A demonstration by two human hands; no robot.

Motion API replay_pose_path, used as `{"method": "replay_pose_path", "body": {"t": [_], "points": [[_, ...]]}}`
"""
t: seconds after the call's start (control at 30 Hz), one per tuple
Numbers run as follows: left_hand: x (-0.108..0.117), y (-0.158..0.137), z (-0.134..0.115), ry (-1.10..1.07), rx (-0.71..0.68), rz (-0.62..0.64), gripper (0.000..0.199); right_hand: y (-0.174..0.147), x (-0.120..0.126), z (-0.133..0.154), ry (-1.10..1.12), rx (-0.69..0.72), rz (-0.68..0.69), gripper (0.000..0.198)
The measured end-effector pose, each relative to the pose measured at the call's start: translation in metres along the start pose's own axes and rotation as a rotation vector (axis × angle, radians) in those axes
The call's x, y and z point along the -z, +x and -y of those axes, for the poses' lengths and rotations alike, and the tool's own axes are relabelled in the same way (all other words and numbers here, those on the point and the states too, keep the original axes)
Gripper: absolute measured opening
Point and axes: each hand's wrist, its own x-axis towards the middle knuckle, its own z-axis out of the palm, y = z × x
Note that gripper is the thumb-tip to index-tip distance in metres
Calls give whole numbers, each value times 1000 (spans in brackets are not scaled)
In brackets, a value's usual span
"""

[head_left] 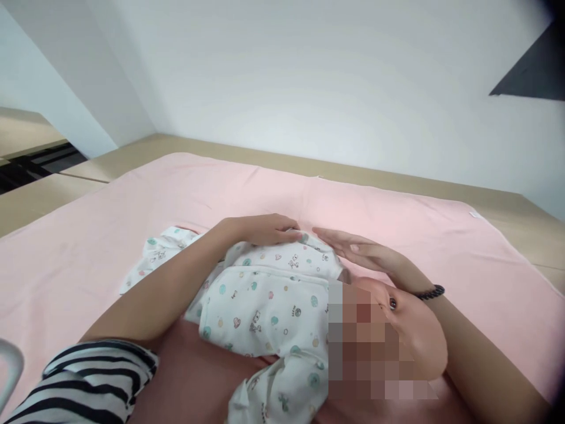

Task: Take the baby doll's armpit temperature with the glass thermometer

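A baby doll (424,335) lies on its back on a pink cloth (185,188), its head toward the right. Its white garment (260,300) carries small animal and dot prints. My left hand (267,228) reaches across the doll's body. Its thumb and fingers are closed at the edge of the far sleeve (315,244); the fingertips are partly hidden. Beside the doll's far shoulder, my right hand (364,248) is held with its fingers stretched out, pointing at that sleeve. The doll's face is blurred over by blocks.
Beneath the cloth is a light wooden table (247,156), its far edge against a white wall (309,88). At the lower left edge shows a curved pale bar (13,365). A dark panel (536,70) hangs at the upper right.
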Motion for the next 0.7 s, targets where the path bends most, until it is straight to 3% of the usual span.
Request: {"method": "replay_pose_path", "body": {"t": [0.1,0.17,0.33,0.5,0.7], "points": [[18,-26,-16,70,40,-26,68,-13,5,36,-128,66,86,57],[28,-47,-31,105,43,-32,63,-23,1,59,-306,72,165,58],[36,-85,-62,135,-153,275,33,-41,-34,96,-728,17,266,61],[27,-97,-67,204,-198,276,26,-50,-69,93,-941,50,156,43],[27,-97,-72,272,-194,275,24,-48,-82,78,-1035,24,91,30]]}}
